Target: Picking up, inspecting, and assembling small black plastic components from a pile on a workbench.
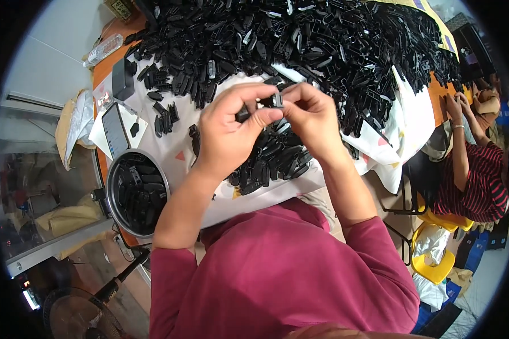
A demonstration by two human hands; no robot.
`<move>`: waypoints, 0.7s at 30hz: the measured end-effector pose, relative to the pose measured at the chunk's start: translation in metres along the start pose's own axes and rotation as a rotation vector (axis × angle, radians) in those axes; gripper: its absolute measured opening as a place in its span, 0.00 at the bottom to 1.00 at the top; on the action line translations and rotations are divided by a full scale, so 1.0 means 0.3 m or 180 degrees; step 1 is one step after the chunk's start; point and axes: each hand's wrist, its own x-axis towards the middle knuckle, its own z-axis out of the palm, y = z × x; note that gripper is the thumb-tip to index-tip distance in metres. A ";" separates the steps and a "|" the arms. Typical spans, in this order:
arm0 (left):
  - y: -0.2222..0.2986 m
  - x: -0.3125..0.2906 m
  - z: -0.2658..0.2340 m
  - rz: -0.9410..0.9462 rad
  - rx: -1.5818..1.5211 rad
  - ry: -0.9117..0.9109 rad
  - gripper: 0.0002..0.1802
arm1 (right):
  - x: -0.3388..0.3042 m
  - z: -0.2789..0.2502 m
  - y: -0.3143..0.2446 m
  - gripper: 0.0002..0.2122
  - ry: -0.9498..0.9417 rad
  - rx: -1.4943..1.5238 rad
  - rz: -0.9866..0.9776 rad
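Observation:
Between my hands, above the table, is a small black plastic part (276,100) with a pale edge. My left hand (229,127) pinches it between thumb and fingers from the left. From the right, the closed fingertips of my right hand (312,116) meet the same part. Fingers cover much of it, so its full shape is hidden. Beneath the hands lies a loose heap of similar black plastic parts (266,161) on a white cloth (209,206). A far bigger pile of black parts (300,42) spreads across the back of the table.
At the left stand a round metal bowl (165,195) of black parts, a phone (115,130), a dark box (123,79) and a clear plastic bottle (104,50). A fan (79,316) is at the lower left. Another person in a striped shirt (475,183) sits at the right beside yellow stools (435,265).

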 end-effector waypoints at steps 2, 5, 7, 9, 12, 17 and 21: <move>0.013 0.004 -0.017 -0.0139 0.0008 0.0057 0.14 | -0.001 -0.031 -0.054 0.05 0.0492 0.0460 0.0354; -0.019 0.005 -0.025 -0.0186 0.0081 0.0086 0.14 | 0.005 -0.041 -0.106 0.05 0.0801 0.1322 0.0682; -0.030 -0.003 -0.012 -0.0308 -0.0354 0.0035 0.14 | 0.000 -0.011 -0.115 0.05 0.0518 0.1347 0.0911; -0.017 0.003 -0.006 -0.0215 -0.0239 0.0006 0.14 | 0.001 -0.016 -0.095 0.05 0.0390 0.1534 0.0996; -0.023 -0.001 -0.028 -0.0111 0.0109 -0.0169 0.14 | 0.000 -0.032 -0.094 0.06 0.0247 0.1103 0.1061; -0.002 0.007 -0.053 0.0106 0.0491 -0.0508 0.13 | -0.006 -0.018 -0.060 0.08 -0.0068 0.1101 0.1243; -0.071 -0.034 0.040 -0.1412 -0.2358 0.0366 0.16 | -0.015 0.056 -0.063 0.06 0.0497 0.0446 0.1080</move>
